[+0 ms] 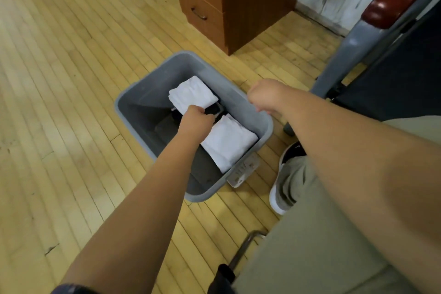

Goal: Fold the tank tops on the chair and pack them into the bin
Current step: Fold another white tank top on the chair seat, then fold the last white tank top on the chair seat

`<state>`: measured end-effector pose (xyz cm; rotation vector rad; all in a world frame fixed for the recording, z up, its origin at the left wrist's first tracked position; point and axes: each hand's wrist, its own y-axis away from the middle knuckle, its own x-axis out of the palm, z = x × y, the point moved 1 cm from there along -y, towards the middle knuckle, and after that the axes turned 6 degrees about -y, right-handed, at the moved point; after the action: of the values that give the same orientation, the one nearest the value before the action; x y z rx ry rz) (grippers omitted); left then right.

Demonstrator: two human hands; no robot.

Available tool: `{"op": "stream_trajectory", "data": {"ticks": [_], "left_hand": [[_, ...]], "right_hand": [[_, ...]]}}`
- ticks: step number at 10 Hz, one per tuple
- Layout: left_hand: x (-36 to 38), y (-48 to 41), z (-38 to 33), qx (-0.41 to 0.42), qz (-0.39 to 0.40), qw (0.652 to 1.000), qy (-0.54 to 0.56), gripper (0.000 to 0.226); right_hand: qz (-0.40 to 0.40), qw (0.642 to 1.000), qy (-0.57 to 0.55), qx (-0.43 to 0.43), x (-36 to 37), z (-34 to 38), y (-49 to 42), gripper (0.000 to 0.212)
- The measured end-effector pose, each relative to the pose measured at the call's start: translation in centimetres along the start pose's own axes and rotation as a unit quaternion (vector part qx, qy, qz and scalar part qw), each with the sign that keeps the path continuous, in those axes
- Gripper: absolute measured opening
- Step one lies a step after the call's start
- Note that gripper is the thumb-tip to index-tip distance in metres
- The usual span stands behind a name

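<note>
From the head camera, the grey bin (130, 100) stands on the wooden floor just left of the chair (372, 45), with a wooden drawer cabinet (210, 5) beyond it at the far side. Two folded tops lie inside the bin: the far white tank top (191, 92) against the far wall and the near white tank top (229, 142) along the right wall, with a dark piece of cloth (213, 109) showing between them (whether it is another top cannot be made out). The left hand (196, 118) reaches down into the bin, its fingers curled around the near edge of the far white tank top, possibly catching the dark cloth as well. The right hand (263, 95) is clenched over the bin's right rim and seems to steady it, though its fingertips are hidden behind the knuckles. The risk here, as I judge it, is in the one-edge grip. Tugging or shoving the bundle by that edge could open its fold or ruck it over the dark cloth. A hard push could also skid the bin on the smooth boards if the right hand slackens.
</note>
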<state>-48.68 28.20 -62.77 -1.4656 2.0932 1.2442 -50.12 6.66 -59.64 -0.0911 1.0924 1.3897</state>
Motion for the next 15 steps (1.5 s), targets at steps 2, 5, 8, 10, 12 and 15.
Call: {"op": "stream_trajectory", "data": {"ticks": [2, 5, 8, 10, 12, 15], "left_hand": [[1.0, 1.0, -1.7, 0.038, 0.086, 0.995, 0.022, 0.022], [2.1, 5.4, -8.7, 0.11, 0.138, 0.983, 0.038, 0.017], [6.8, 13.2, -21.9, 0.262, 0.176, 0.948, -0.027, 0.022], [13.0, 22.2, -31.9, 0.36, 0.221, 0.905, -0.046, 0.019], [22.2, 31.2, -38.5, 0.46, 0.307, 0.826, -0.106, 0.015], [36.8, 37.8, -37.6, 0.475, 0.415, 0.755, -0.177, 0.014]], "right_hand": [[0.051, 0.998, 0.004, 0.042, 0.4, -0.8, 1.0, 0.014], [-0.053, 0.996, -0.069, -0.005, -3.5, -2.6, 6.5, 0.022], [-0.208, 0.961, -0.183, -0.014, -14.2, -9.9, 17.6, 0.023], [-0.319, 0.911, -0.256, 0.061, -21.0, -20.0, 28.4, 0.019], [-0.399, 0.848, -0.309, 0.16, -23.4, -33.0, 38.3, 0.017], [-0.367, 0.803, -0.325, 0.337, -19.2, -48.8, 45.2, 0.024]]}}
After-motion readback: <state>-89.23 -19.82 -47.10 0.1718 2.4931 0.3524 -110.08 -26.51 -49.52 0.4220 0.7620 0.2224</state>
